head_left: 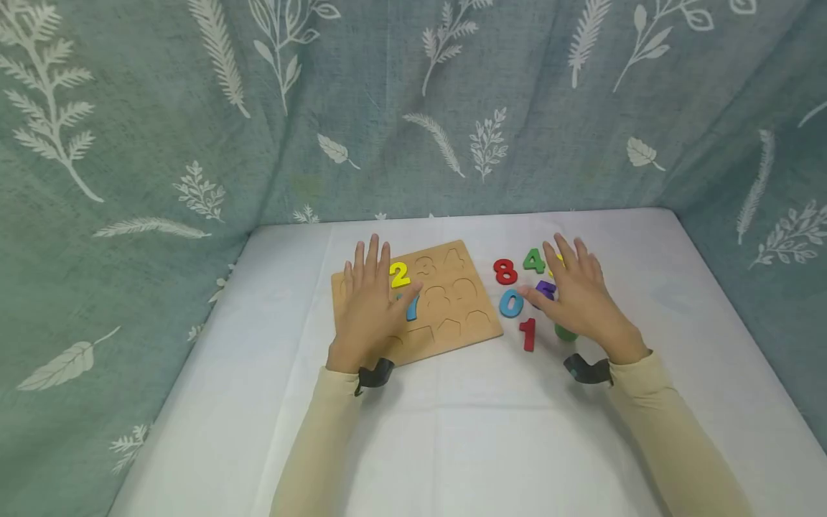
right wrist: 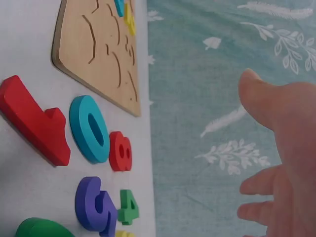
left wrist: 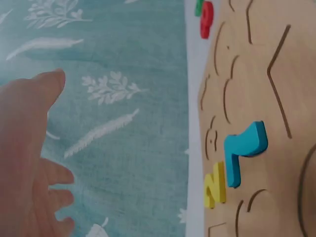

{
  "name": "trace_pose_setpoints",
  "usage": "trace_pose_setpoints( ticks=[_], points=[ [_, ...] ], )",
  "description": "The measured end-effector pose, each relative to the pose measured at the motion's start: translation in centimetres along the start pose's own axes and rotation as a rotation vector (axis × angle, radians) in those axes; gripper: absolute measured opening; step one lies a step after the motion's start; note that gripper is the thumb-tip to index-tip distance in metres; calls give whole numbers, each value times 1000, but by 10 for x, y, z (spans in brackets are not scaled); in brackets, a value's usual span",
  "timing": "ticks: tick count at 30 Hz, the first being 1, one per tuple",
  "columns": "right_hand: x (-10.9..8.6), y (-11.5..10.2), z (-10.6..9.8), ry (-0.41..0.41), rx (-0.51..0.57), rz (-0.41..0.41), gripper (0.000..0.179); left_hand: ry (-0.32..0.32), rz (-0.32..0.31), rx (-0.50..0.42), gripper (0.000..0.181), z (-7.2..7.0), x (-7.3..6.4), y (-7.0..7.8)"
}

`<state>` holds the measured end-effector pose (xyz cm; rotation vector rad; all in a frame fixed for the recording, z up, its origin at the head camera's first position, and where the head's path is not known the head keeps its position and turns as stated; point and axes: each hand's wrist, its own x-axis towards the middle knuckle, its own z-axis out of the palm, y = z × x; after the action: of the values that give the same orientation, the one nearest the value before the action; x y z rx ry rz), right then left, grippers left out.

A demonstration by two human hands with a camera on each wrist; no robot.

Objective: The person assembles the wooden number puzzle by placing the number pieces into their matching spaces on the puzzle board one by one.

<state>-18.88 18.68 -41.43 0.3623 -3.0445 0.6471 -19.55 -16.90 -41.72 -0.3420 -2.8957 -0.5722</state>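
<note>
partly under hands [head_left: 371,309] [head_left: 581,305], puzzle board [head_left: 434,316], numbers [head_left: 529,334]

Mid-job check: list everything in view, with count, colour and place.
Flat wooden board: 1, tan, partly under left hand
Flat numeral 2: 1, yellow, on board
Flat numeral 7: 1, blue, on board
Numeral 8: 1, red, right of board
Numeral 4: 1, green, right of 8
Numeral 0: 1, blue, nearer than 8
Numeral 1: 1, red, nearer than 0
Apparent numeral 5: 1, purple, right of 0
Partly hidden pieces: 2, green and yellow, by right hand
Tablecloth: 1, white, underneath
Leaf-print fabric: panels unclear, grey-green, around table
Wrist devices: 2, black, at wrists
Sleeves: 2, beige, forearms
Left hand: 1, over board
Right hand: 1, over pieces
</note>
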Motion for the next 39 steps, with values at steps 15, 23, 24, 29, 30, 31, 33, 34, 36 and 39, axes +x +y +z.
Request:
trace_pose_setpoints(
  ticks=[15,23,24,29,30,31,33,34,36,39],
  points=[
    [-16,14,-14,-6,152,29,80,16,-129,-281,101,-22,-38,-44],
    [-28,23,-16,67,201,61,73,6,-232,-313,103,-24,-53,-61],
    [-29,24,-15,73,205,64,72,0,-245,-312,103,-24,-55,-63],
    [-33,31,-13,100,211,49,68,-28,-320,-324,106,-20,-61,-70],
    [-34,32,-12,102,208,47,68,-33,-330,-325,107,-18,-62,-71],
    [-35,33,-12,102,205,50,68,-38,-339,-327,107,-18,-63,-72],
    [-37,35,-10,102,207,54,68,-52,-355,-330,108,-15,-66,-74],
    [-38,36,-10,102,207,55,68,-59,-359,-334,108,-14,-67,-75],
    [-40,38,-9,108,210,51,67,-73,-367,-337,109,-11,-69,-78],
    [-43,41,-7,112,215,51,65,-98,-370,-333,111,-5,-71,-84]
  ],
)
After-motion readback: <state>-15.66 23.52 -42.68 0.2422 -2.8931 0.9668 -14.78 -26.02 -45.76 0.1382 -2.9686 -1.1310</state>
